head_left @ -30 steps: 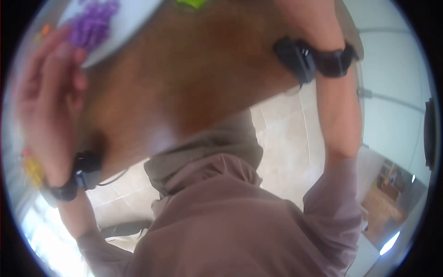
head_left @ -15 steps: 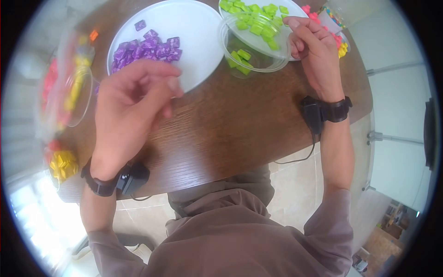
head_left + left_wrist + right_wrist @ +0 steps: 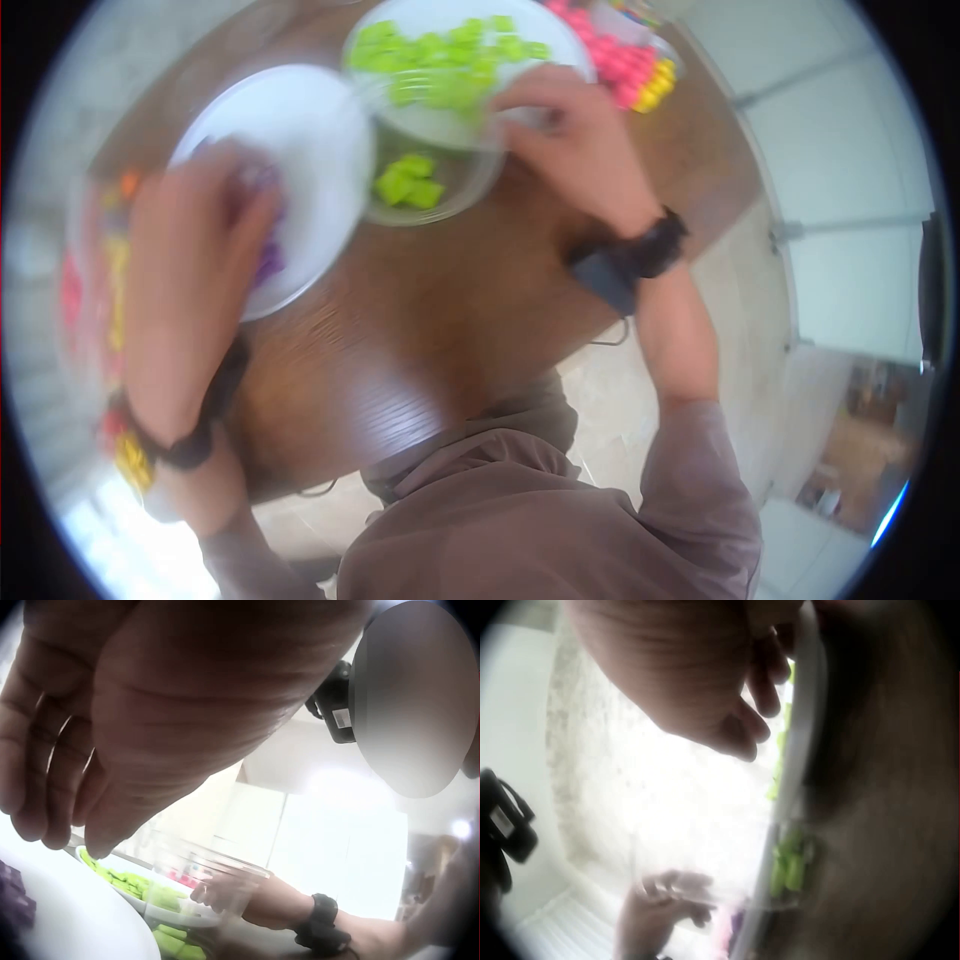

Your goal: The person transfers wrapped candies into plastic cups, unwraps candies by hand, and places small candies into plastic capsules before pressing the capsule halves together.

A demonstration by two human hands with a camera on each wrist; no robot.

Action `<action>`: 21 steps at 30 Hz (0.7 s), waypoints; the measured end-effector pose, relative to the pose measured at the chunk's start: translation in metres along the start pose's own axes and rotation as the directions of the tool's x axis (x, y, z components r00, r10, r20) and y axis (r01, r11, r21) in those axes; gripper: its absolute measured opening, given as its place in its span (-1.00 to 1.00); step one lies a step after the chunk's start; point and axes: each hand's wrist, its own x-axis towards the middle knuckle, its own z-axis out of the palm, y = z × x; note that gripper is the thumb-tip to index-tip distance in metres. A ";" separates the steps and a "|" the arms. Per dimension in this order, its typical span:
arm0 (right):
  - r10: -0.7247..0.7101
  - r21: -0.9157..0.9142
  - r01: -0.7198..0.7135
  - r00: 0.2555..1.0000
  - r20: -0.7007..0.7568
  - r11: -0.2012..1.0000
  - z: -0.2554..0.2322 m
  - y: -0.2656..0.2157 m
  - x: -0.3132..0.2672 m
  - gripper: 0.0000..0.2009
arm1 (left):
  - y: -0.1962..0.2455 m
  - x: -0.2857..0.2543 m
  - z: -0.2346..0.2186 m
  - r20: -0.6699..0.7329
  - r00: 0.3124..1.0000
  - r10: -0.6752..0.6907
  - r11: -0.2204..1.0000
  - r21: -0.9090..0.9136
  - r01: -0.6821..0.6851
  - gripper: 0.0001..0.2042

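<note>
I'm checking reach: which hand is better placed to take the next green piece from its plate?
Right, most likely: the right hand is close to the green pieces and clear tub, while the left hand is at the purple pieces.

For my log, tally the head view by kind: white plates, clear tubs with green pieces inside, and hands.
White plates: 2
Clear tub with green pieces inside: 1
Hands (left hand, right hand): 2
Total: 5
</note>
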 end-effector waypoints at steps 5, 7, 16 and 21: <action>-0.067 -0.136 0.054 0.993 -0.093 0.989 0.025 0.006 -0.007 -0.76 | -0.017 -0.028 -0.010 0.122 0.992 0.042 0.985 0.164 -0.062 -0.63; -0.057 -0.150 0.043 0.994 -0.090 0.988 0.028 0.003 -0.007 -0.73 | -0.025 -0.028 -0.011 0.172 0.985 -0.016 0.996 0.085 0.001 -0.59; -0.013 -0.347 -0.031 0.992 -0.123 0.937 0.069 0.027 0.008 -0.85 | -0.236 0.018 0.021 0.368 0.888 0.274 0.947 -0.267 -0.181 -0.45; -0.007 -0.279 -0.018 0.996 -0.089 0.960 0.070 0.025 0.007 -0.89 | -0.023 -0.017 -0.017 0.368 0.924 -0.104 0.994 0.056 0.089 -0.70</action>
